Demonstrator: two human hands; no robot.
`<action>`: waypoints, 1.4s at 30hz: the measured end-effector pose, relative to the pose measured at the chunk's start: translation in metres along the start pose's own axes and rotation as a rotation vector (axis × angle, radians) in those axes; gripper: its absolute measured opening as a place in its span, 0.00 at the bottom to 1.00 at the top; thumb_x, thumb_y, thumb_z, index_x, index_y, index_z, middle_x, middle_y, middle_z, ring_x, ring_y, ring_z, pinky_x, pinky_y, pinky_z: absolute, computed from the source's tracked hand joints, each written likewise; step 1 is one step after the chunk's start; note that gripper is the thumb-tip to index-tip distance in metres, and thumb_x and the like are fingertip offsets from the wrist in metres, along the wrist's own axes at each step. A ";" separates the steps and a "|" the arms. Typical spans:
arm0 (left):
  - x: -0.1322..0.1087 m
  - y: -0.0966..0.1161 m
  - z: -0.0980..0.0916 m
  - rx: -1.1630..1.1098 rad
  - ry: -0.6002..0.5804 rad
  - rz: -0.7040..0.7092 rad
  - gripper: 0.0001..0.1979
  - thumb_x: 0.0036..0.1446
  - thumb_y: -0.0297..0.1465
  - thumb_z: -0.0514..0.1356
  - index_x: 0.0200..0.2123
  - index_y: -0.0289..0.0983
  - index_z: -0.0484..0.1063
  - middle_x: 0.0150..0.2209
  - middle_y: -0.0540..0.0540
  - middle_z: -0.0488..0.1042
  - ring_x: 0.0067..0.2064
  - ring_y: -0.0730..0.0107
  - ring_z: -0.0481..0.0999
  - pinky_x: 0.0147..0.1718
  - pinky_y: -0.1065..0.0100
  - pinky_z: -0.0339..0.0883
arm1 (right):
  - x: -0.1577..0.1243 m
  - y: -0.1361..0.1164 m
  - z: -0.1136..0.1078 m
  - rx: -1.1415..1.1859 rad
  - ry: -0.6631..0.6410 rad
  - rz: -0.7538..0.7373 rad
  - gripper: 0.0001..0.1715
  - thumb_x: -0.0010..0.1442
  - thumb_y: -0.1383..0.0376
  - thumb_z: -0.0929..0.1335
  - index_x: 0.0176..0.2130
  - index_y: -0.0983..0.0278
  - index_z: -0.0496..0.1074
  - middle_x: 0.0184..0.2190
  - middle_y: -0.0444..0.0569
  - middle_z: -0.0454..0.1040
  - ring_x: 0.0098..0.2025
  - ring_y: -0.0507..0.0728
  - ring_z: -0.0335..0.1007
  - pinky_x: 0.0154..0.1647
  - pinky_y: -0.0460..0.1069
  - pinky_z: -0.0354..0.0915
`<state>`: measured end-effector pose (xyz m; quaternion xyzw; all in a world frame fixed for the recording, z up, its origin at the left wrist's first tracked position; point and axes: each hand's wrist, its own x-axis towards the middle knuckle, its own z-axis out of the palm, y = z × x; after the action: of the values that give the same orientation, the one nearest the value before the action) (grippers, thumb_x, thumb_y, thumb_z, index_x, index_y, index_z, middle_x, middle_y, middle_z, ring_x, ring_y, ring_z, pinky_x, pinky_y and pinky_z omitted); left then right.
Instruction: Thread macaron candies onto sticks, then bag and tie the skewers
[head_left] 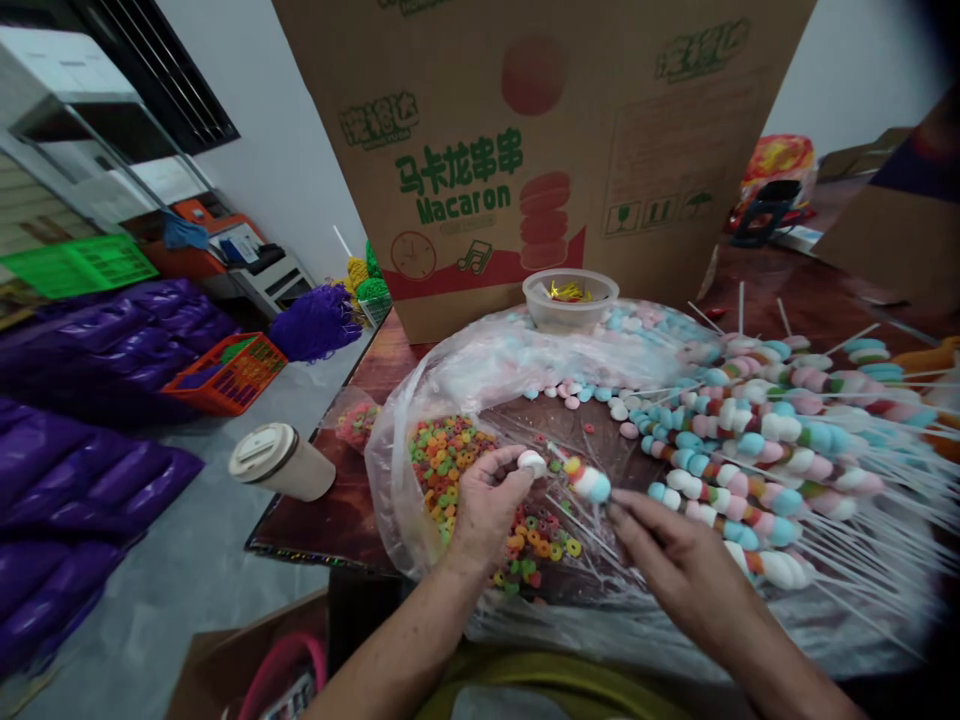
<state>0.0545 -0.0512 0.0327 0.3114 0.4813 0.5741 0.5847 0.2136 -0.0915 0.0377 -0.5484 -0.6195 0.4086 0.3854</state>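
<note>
Between the thumb and fingers of my left hand (491,495) is a white marshmallow (532,463). My right hand (667,545) pinches a partly filled candy skewer (589,483), which carries blue and white marshmallows and yellow and red rings. The two hands are close together, with the marshmallow just left of the skewer's tip. Below and left of them lie loose colourful ring candies (450,450) in an open clear plastic bag (390,500). Bare white sticks (581,520) lie under the hands. Many filled skewers (772,430) are piled on the right, their sticks pointing right.
A large cardboard box (465,90) stands behind the work area. Before it are a plastic tub (570,315) with yellow ties and a bag of marshmallows (487,360). A lidded cup (285,462) sits at the table's left edge. Purple bags (67,510) lie on the floor.
</note>
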 end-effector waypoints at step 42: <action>0.002 -0.009 0.021 -0.212 -0.104 -0.145 0.16 0.51 0.42 0.55 0.34 0.35 0.64 0.22 0.50 0.69 0.25 0.73 0.71 0.30 0.68 0.66 | 0.008 0.019 0.037 -0.451 0.014 -0.215 0.16 0.59 0.66 0.54 0.26 0.64 0.65 0.21 0.48 0.70 0.24 0.52 0.66 0.26 0.45 0.58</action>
<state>0.0768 -0.0470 0.0309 0.2414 0.4082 0.5612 0.6784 0.1850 -0.0857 0.0066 -0.5544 -0.7471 0.2129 0.2986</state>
